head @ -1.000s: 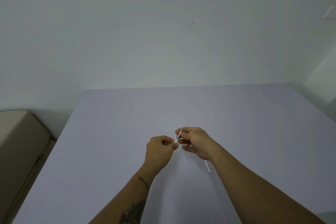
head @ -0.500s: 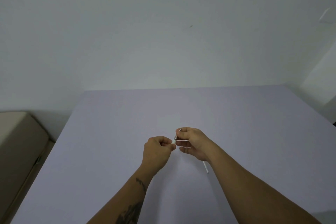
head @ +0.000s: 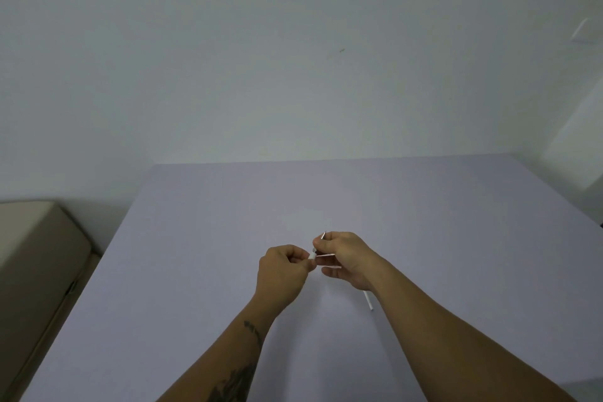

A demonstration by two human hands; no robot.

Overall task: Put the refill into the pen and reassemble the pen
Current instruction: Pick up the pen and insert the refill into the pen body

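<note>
Over the table (head: pixel 195 271) both hands meet — left hand (head: pixel 282 271) pinching a small white piece (head: pixel 312 256), right hand (head: pixel 346 258) gripping the pen (head: pixel 368 300).

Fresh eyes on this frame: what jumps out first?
The two hands meeting above the middle of the pale lilac table: the left hand pinches a small white pen piece, the right hand grips thin pen parts, a metal tip poking up from its fist. A white tube sticks out below the right wrist. Also a dark tattoo on the left forearm.
</note>
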